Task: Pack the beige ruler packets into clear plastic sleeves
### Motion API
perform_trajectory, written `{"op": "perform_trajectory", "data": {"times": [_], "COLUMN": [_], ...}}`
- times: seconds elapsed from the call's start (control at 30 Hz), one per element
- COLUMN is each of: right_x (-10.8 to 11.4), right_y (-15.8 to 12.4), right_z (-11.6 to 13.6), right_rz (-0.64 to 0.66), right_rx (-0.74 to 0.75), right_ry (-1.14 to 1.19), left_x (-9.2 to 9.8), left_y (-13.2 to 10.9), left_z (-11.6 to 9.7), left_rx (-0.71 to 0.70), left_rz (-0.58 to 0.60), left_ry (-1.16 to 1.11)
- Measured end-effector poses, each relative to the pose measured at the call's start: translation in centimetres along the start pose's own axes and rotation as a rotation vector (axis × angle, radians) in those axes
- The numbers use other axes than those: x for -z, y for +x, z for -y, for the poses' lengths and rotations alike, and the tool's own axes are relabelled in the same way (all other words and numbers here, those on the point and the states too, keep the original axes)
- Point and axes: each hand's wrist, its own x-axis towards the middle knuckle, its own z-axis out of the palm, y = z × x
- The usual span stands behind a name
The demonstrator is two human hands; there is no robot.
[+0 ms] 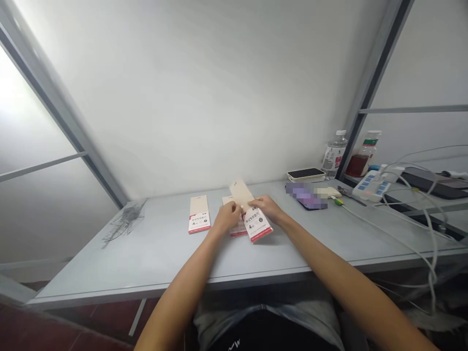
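Tilted in front of me is a white and red ruler set packet (258,225), its printed label facing up. My right hand (267,207) grips it by the right edge, fingers closed. My left hand (227,215) is closed in a pinch at its left edge; the fingertips are partly hidden. Beneath the held packet and my left hand lies a second ruler set packet (239,230), mostly covered. A third ruler set packet (199,215) rests flat on the table to the left, apart from both hands.
A tangle of dark thin strands (126,222) lies at the table's (153,263) left end. To the right are a phone (306,174), a purple item (307,196), a water bottle (334,156), a jar (362,156), and a power strip (376,183) with several trailing cables.
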Motion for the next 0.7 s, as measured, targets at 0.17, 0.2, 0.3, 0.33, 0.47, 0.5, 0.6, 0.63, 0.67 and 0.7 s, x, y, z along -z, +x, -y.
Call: {"op": "perform_trajectory", "data": {"times": [0.17, 0.2, 0.3, 0.33, 0.47, 0.5, 0.6, 0.63, 0.67, 0.7], "right_x": [0.4, 0.5, 0.6, 0.6, 0.7, 0.7, 0.7, 0.7, 0.7, 0.6], "right_y": [0.0, 0.1, 0.3, 0.3, 0.4, 0.5, 0.6, 0.6, 0.6, 0.6], "right_z": [0.1, 0.0, -0.3, -0.4, -0.6, -0.6, -0.7, -0.7, -0.7, -0.7], "right_rz": [-0.029, -0.035, -0.024, -0.017, -0.006, -0.004, 0.004, 0.010, 0.018, 0.019], "right_rx": [-0.005, -0.003, 0.004, 0.008, 0.030, 0.033, 0.031, 0.030, 0.030, 0.033], "right_ry": [0.092, 0.109, 0.143, 0.141, 0.122, 0.125, 0.136, 0.141, 0.145, 0.144], "left_x": [0.8, 0.9, 1.1, 1.1, 1.2, 1.3, 1.7, 1.8, 1.9, 2.0], "left_y": [0.0, 0.0, 0.0, 0.1, 0.3, 0.4, 0.3, 0.2, 0.1, 0.1], "left_z": [0.3, 0.3, 0.2, 0.2, -0.1, -0.3, -0.8, -0.9, -1.1, -1.2], "left_rx": [0.057, 0.051, 0.022, 0.019, 0.064, 0.078, 0.092, 0.085, 0.075, 0.067], "left_rz": [-0.057, -0.075, -0.126, -0.127, -0.071, -0.043, 0.071, 0.104, 0.121, 0.120], "left_ry": [-0.033, -0.037, -0.074, -0.099, -0.188, -0.228, -0.394, -0.450, -0.498, -0.534]}}
